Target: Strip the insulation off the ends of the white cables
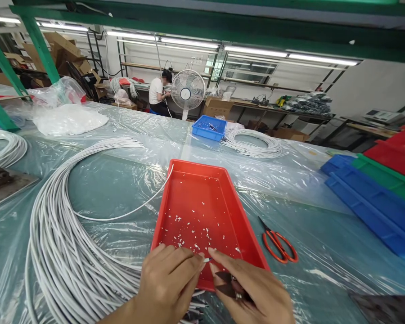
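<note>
My left hand [170, 281] pinches the end of a thin white cable [206, 259] at the near edge of a red tray [189, 180]. My right hand [256, 292] touches the same cable tip with thumb and forefinger and holds a small dark cutting tool [230, 284] in its palm. Small white bits of stripped insulation [192, 225] lie scattered in the tray. A large coil of white cables [57, 234] lies to the left of the tray, one strand curving up to the tray's far left corner.
Orange-handled scissors [278, 245] lie right of the tray on the plastic-covered table [121, 189]. Blue, green and red trays [378, 198] are stacked at right. A blue bin [209, 127] and another cable coil [254, 144] sit farther back. A person [158, 92] sits beside a fan [188, 92].
</note>
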A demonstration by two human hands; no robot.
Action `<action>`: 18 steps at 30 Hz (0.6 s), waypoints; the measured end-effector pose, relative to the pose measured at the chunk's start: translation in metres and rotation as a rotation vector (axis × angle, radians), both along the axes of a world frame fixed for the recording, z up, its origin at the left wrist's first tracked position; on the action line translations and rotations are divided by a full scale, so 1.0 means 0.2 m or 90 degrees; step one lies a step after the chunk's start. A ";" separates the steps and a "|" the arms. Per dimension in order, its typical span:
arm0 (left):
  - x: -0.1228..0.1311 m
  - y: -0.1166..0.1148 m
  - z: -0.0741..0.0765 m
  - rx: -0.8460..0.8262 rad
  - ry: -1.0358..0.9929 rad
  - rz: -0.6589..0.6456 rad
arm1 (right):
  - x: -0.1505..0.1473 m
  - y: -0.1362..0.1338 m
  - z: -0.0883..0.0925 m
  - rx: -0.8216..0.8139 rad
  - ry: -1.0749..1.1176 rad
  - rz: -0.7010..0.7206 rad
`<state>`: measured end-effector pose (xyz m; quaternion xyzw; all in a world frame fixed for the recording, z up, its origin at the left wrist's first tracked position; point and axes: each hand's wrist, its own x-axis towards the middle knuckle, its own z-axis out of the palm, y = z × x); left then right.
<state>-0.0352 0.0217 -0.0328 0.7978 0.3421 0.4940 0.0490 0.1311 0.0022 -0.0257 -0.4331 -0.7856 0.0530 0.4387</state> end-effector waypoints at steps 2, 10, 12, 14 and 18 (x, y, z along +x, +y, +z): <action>0.00 0.00 0.00 -0.004 0.002 -0.001 | 0.04 0.01 0.01 -0.007 -0.057 0.047; 0.00 -0.04 0.00 0.004 -0.032 -0.037 | 0.11 0.02 0.08 -0.029 -0.056 0.070; 0.01 -0.06 -0.01 -0.177 -0.101 -0.120 | 0.10 0.01 0.07 -0.044 -0.044 0.052; 0.03 -0.06 -0.02 -0.441 -0.216 -0.188 | 0.09 -0.01 0.05 -0.040 -0.062 0.024; 0.04 -0.03 0.01 -0.797 -0.448 -0.244 | 0.06 -0.06 -0.02 0.051 -0.151 -0.010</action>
